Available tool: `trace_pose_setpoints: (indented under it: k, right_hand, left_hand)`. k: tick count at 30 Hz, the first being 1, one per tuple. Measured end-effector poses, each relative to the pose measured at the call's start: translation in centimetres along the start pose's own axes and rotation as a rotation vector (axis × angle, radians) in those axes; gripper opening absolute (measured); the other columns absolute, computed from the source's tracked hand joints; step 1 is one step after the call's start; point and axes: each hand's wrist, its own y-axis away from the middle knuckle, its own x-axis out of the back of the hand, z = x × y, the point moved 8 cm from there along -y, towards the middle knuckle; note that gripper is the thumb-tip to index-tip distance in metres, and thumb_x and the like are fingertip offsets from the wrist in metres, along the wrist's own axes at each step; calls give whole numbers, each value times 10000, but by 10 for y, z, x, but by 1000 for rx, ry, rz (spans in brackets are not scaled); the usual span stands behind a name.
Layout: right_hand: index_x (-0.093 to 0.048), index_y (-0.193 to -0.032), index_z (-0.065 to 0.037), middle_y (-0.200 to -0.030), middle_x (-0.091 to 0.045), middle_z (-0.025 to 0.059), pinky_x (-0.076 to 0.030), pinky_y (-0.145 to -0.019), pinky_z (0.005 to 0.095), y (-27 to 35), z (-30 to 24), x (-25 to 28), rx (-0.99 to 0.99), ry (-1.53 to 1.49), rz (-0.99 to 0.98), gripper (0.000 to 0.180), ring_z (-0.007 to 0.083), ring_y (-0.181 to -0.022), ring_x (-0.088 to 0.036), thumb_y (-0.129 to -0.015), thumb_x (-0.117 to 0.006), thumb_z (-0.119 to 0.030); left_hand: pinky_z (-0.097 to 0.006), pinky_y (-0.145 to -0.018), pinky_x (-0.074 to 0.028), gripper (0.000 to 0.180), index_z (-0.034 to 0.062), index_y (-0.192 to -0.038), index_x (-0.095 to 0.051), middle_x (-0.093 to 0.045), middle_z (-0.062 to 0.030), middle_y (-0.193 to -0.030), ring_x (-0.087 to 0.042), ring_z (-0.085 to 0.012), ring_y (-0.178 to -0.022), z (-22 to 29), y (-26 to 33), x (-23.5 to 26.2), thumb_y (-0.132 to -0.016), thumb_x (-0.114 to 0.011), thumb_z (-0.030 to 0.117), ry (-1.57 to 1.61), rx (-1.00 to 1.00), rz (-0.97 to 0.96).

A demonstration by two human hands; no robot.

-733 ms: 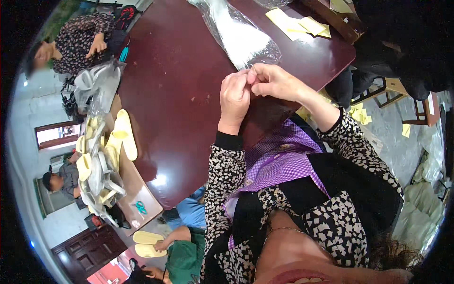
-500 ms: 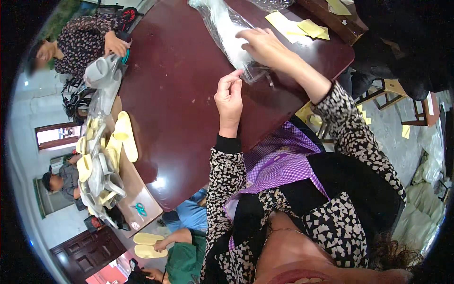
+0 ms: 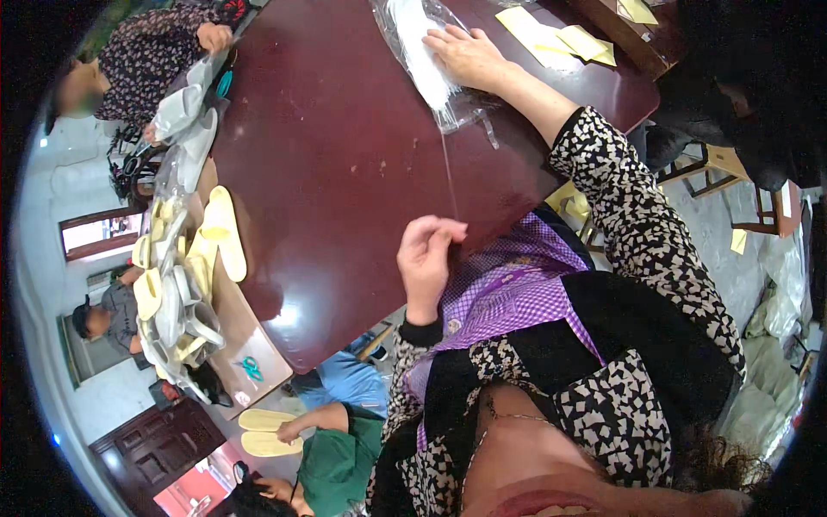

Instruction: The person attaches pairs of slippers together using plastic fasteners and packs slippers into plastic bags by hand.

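Note:
A clear plastic bag (image 3: 385, 30) with a bundle of thin white strands (image 3: 413, 53) lies at the far side of the dark red table. My right hand (image 3: 468, 59) rests on the bundle, its fingers stretched out flat. Nearer to me, over the table's front edge, my left hand (image 3: 425, 261) is closed in a pinch. One fine pale strand (image 3: 447, 168) runs taut from the bundle's near end to those fingertips.
Yellow cards (image 3: 579, 43) lie beyond my right hand. Along the left, a side table (image 3: 258, 345) carries teal scissors (image 3: 251, 369), yellow slippers (image 3: 226, 233) and bagged grey slippers (image 3: 181, 108). Several people work nearby; one holds yellow slippers (image 3: 267, 431). Wooden stools (image 3: 715, 168) stand at right.
My left hand has moved from the bundle's near end toward me, drawing out a strand. My right hand has come down flat on the bundle. The left-hand co-worker's hand has moved along the grey slippers.

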Motion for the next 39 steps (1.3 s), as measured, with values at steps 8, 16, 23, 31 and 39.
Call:
trace_pose_setpoints:
  k: [8, 16, 23, 31, 39]
  right_hand:
    - [-430, -1280, -128, -1351, -430, 26, -330, -971, 452, 7, 16, -1, 16, 72, 165, 378, 211, -1262, -383, -927, -400, -260]
    - [-408, -1320, -173, -1400, -391, -1, -283, -1016, 470, 13, -13, -14, -12, 76, 63, 429, 204, -1296, -352, -894, -435, -217]
    - [-505, -1253, -144, -1346, -459, 54, -306, -992, 488, 59, -32, 15, 104, 100, 137, 410, 229, -1266, -393, -844, -514, -133]
    - [-590, -1122, -48, -1186, -576, 137, -423, -909, 381, 171, -248, 120, 786, -708, -20, 319, 290, -1100, -541, -804, -585, -41]
    - [-625, -963, -45, -883, -623, 95, -443, -724, 370, 227, -304, 98, 974, -933, -216, 248, 271, -816, -579, -719, -639, -5]
  left_hand:
    - [-411, -609, -523, 107, 38, -992, -477, -540, -111, -673, -556, -235, -612, 16, 67, 104, -892, -514, 34, 257, -11, 349]
    - [-387, -626, -508, 60, 50, -866, -475, -530, -91, -664, -532, -210, -619, 86, 164, 201, -903, -516, 73, 128, -243, 835]
    - [-387, -652, -516, 25, 44, -924, -479, -557, -110, -692, -568, -222, -633, 122, 203, 193, -905, -495, 44, 128, -308, 880]
    - [-380, -669, -530, 64, 29, -970, -481, -575, -122, -715, -595, -231, -676, 112, 183, 157, -908, -492, 39, 25, -225, 708]
    - [-379, -654, -533, 81, 37, -980, -491, -583, -123, -729, -598, -244, -665, 116, 160, 134, -914, -506, 82, 317, -246, 554]
